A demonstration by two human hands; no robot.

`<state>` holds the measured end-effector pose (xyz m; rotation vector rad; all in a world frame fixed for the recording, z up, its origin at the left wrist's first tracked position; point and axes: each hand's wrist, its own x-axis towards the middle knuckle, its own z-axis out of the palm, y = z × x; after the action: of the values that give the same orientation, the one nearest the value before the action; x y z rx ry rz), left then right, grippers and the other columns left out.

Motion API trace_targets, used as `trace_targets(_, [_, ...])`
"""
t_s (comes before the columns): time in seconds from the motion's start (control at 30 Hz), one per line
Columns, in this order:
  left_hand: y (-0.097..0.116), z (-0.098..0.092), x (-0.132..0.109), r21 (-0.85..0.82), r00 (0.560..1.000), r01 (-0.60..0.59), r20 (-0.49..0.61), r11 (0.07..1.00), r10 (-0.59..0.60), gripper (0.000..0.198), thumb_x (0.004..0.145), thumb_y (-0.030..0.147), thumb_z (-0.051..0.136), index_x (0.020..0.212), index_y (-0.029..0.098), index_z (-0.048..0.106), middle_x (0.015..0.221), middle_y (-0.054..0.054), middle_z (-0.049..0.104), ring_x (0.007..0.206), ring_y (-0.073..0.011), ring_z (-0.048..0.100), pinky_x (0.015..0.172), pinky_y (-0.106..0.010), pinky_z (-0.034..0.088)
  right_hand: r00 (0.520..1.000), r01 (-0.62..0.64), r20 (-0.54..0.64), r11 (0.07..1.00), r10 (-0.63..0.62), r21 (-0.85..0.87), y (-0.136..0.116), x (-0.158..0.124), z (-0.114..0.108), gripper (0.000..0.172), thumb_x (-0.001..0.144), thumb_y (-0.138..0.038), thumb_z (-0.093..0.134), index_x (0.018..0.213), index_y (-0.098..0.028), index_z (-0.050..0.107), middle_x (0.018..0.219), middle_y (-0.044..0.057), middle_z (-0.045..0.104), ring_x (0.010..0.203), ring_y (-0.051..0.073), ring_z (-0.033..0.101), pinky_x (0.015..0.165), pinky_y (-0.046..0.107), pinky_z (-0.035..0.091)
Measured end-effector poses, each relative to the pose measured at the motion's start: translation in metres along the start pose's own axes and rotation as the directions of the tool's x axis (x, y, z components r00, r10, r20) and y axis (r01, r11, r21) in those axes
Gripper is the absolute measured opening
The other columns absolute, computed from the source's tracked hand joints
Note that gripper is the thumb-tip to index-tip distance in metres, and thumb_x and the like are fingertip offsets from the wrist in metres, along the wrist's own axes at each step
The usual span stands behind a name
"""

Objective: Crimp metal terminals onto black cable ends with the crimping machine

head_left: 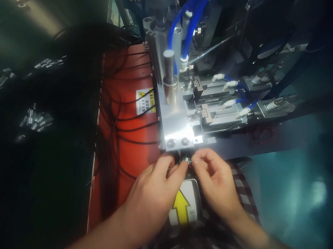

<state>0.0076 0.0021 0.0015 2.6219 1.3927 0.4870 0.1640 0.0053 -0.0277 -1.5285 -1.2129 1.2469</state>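
In the head view, my left hand (153, 193) comes in from below, thumb and fingers closed in a pinch beneath the front end of a shiny metal block (176, 127). Across from it, my right hand (218, 182) pinches with thumb and forefinger together. Between the two sets of fingertips a small bright metal piece (187, 159) shows, with a trace of red beside it. What each pinch holds is too small and covered to make out. Just under the fingers sits a white plate with a yellow arrow (181, 207).
Left of the block, black cables (138, 130) cross an orange panel (136, 154) bearing a warning label (145, 101). Blue air hoses (192, 28) and pneumatic slides (226, 118) fill the right side. Small metal pieces (37, 120) lie in a dark area at far left.
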Motion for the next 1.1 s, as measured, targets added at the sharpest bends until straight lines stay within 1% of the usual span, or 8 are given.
trace_targets(0.17, [0.001, 0.0, 0.0, 0.017, 1.0, -0.002, -0.001, 1.0, 0.002, 0.038, 0.092, 0.007, 0.033, 0.109, 0.01, 0.067, 0.081, -0.01, 0.06, 0.063, -0.017, 0.064, 0.05, -0.025, 0.055, 0.976, 0.214, -0.002, 0.951, -0.22, -0.222, 0.001, 0.001, -0.003, 0.013, 0.089, -0.02, 0.05, 0.077, -0.019, 0.053, 0.072, 0.0, 0.052, 0.06, 0.012, 0.05, 0.054, 0.024, 0.04])
trace_targets(0.23, [0.001, -0.001, 0.001, 0.023, 1.0, -0.002, 0.005, 1.0, 0.002, 0.038, 0.093, 0.008, 0.032, 0.109, 0.01, 0.067, 0.081, -0.009, 0.06, 0.063, -0.0164, 0.064, 0.049, -0.024, 0.055, 0.977, 0.209, 0.005, 0.948, -0.214, -0.239, -0.002, 0.002, -0.004, 0.013, 0.089, -0.021, 0.05, 0.076, -0.018, 0.053, 0.071, 0.0, 0.052, 0.06, 0.012, 0.049, 0.053, 0.024, 0.039])
trace_targets(0.33, [0.001, -0.001, 0.002, 0.029, 1.0, 0.006, 0.01, 1.0, -0.006, 0.039, 0.094, 0.01, 0.031, 0.108, 0.01, 0.067, 0.082, -0.009, 0.06, 0.063, -0.0167, 0.064, 0.049, -0.024, 0.055, 0.999, -0.002, 0.036, 0.997, 0.005, -0.083, -0.008, 0.004, -0.004, 0.016, 0.088, -0.027, 0.051, 0.075, -0.019, 0.053, 0.067, -0.001, 0.051, 0.058, 0.012, 0.047, 0.05, 0.023, 0.037])
trace_targets(0.43, [0.0, -0.002, 0.003, 0.018, 1.0, 0.016, 0.017, 1.0, -0.016, 0.039, 0.095, 0.011, 0.03, 0.106, 0.01, 0.068, 0.081, -0.009, 0.061, 0.063, -0.0174, 0.064, 0.049, -0.025, 0.055, 0.961, -0.253, 0.141, 0.961, 0.236, 0.115, -0.01, 0.008, -0.005, 0.02, 0.086, -0.034, 0.055, 0.075, -0.018, 0.054, 0.062, -0.003, 0.048, 0.053, 0.01, 0.041, 0.046, 0.022, 0.033])
trace_targets(0.5, [0.0, -0.001, 0.003, 0.013, 1.0, 0.014, 0.01, 1.0, -0.014, 0.039, 0.095, 0.011, 0.031, 0.106, 0.009, 0.068, 0.081, -0.009, 0.06, 0.063, -0.0177, 0.065, 0.05, -0.025, 0.055, 0.923, -0.36, 0.218, 0.911, 0.317, 0.201, -0.009, 0.009, -0.007, 0.024, 0.084, -0.039, 0.059, 0.074, -0.018, 0.053, 0.056, -0.006, 0.042, 0.048, 0.008, 0.034, 0.043, 0.02, 0.026])
trace_targets(0.57, [0.0, 0.0, 0.002, 0.012, 1.0, 0.009, -0.003, 1.0, -0.009, 0.038, 0.095, 0.011, 0.032, 0.107, 0.009, 0.067, 0.082, -0.01, 0.06, 0.064, -0.0179, 0.064, 0.05, -0.025, 0.055, 0.907, -0.393, 0.265, 0.885, 0.328, 0.25, -0.005, 0.009, -0.009, 0.028, 0.084, -0.043, 0.062, 0.075, -0.017, 0.053, 0.051, -0.009, 0.037, 0.044, 0.006, 0.029, 0.042, 0.02, 0.021])
trace_targets(0.77, [-0.001, 0.001, -0.001, -0.011, 1.0, -0.002, 0.002, 1.0, 0.002, 0.033, 0.094, 0.011, 0.036, 0.113, 0.011, 0.064, 0.083, -0.008, 0.057, 0.069, -0.016, 0.062, 0.055, -0.023, 0.055, 0.937, -0.337, 0.201, 0.893, 0.286, 0.299, 0.002, -0.001, -0.013, 0.028, 0.085, -0.044, 0.062, 0.082, -0.016, 0.06, 0.051, -0.007, 0.043, 0.045, 0.007, 0.034, 0.045, 0.019, 0.028])
trace_targets(1.1, [-0.001, 0.002, -0.002, -0.048, 1.0, 0.009, 0.011, 0.999, -0.009, 0.032, 0.091, 0.009, 0.04, 0.113, 0.011, 0.064, 0.085, -0.009, 0.057, 0.07, -0.0175, 0.062, 0.056, -0.026, 0.056, 0.974, -0.223, 0.078, 0.949, 0.211, 0.224, -0.005, 0.0, -0.006, 0.018, 0.08, -0.033, 0.063, 0.072, -0.018, 0.058, 0.058, -0.004, 0.051, 0.05, 0.009, 0.042, 0.043, 0.02, 0.036])
